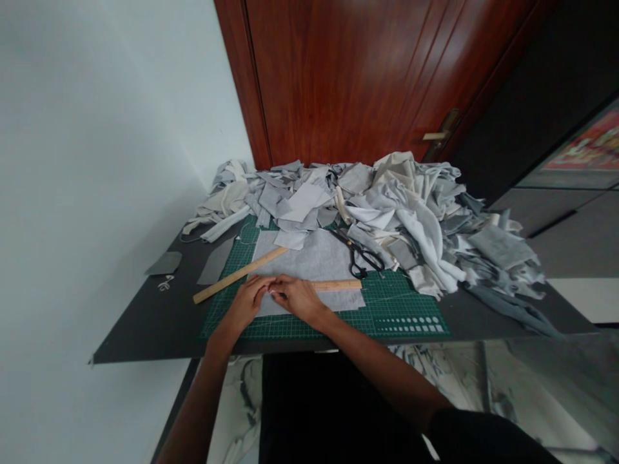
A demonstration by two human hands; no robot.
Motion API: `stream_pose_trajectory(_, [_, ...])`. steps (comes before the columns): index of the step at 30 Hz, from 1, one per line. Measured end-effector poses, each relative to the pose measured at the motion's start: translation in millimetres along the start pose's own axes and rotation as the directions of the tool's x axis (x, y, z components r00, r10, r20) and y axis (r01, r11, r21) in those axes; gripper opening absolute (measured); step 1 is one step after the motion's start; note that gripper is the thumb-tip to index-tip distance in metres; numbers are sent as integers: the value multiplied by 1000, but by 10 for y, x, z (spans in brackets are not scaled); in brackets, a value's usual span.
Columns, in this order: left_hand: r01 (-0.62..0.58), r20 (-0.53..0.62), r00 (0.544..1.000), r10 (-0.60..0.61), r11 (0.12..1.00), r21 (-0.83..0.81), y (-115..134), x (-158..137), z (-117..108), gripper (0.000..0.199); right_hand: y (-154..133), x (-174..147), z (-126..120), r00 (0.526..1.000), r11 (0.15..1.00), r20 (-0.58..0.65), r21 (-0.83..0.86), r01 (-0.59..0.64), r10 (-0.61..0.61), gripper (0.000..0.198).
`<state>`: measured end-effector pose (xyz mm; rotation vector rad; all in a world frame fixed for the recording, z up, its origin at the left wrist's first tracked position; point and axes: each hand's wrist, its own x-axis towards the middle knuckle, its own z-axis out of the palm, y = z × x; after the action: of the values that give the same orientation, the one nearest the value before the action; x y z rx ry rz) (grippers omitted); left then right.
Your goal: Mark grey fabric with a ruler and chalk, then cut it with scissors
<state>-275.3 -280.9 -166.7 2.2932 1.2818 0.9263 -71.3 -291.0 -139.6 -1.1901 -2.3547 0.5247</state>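
Cloth (309,258), pale grey & flat, lies on the green mat (406,293), directly under both hands; most of it spreads fwd of them, w/ a strip nearer the body & the rest out to the R. L hand (248,301) is at the cloth's L side, R hand (298,298) just beside it, fingertips meeting or nearly so btwn them. Both are narrow, fingers bent & bunched; can't tell if either pinches anything, as the tips are too small to read.

Ruler (341,285), wooden, lies across the cloth & runs out to the R from under the R hand; its L part is hidden by the hands. 2nd stick (236,277), also wooden, slants fwd of the L hand, upper end on the cloth, lower end past the mat on the dark tabletop (133,325).

Scissors (353,248), black, lie at the cloth's upper R, blades pointing up-L, one handle loop near the ruler's R end. Big heap (401,200) of grey & off-white fabric fills the far side, up near the door (338,77). Far L: small grey offcut (165,263) w/ white cord (166,282) near it.
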Motion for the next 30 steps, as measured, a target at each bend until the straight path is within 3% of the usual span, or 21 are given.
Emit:
stream_pose_trajectory(7, [-59,88,994,59,998,2,25,27,-35,39,280,-365,-223,996,998,-52,2,-69,69,21])
stream_pose_trajectory(15, [-72,99,992,73,997,-18,33,-2,-56,38,511,-691,-400,986,993,-121,-12,-120,118,20])
stream_pose_trajectory(22, [34,-65,997,-34,999,-1,46,-84,-19,30,324,-519,-301,995,999,-102,31,-18,21,20])
stream_pose_trajectory(26, [140,-216,967,-134,990,14,-27,-140,-26,27,120,-251,-197,997,998,-63,41,38,-35,17])
stream_pose_trajectory(30, [214,-251,946,-205,977,9,-66,-179,-67,27,-47,43,-102,996,996,12,-5,91,-91,17])
